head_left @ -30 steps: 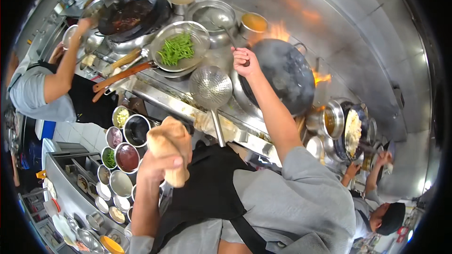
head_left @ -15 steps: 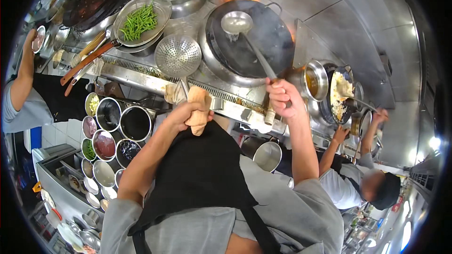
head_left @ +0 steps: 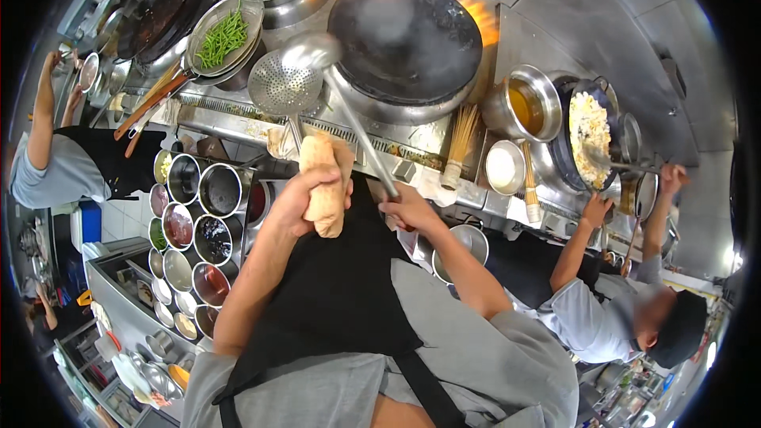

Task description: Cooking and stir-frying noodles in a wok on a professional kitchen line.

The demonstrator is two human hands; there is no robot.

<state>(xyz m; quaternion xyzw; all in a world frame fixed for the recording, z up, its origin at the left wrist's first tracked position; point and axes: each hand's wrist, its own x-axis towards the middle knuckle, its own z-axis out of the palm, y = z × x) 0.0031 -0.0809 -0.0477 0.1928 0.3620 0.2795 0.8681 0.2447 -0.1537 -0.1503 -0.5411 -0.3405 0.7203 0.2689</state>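
My left hand [head_left: 305, 194] is closed round a folded tan cloth [head_left: 325, 190]. A perforated skimmer [head_left: 277, 83] lies just beyond, and its handle runs down to the cloth; whether the hand grips that handle too is hidden. With fingers wrapped round the lower end of a long metal handle, my right hand [head_left: 412, 210] holds a ladle [head_left: 357, 123]. The ladle's bowl hangs beside the skimmer's right edge, partly over it. A black wok [head_left: 404, 47] steams on the burner ahead, with nothing but a dark, wet-looking surface visible inside.
Flames [head_left: 479, 20] rise behind and right of the wok. Green beans [head_left: 223, 40] sit in a strainer at the left. A pot of yellowish liquid [head_left: 523, 107] and a bamboo brush [head_left: 460, 147] stand at right. A co-worker stirs rice-like food [head_left: 588, 135]. Several pots [head_left: 220, 190] fill the lower left.
My right hand has drawn the ladle out of the wok, back and left, toward my body. My left hand still grips the cloth. The flames have grown larger.
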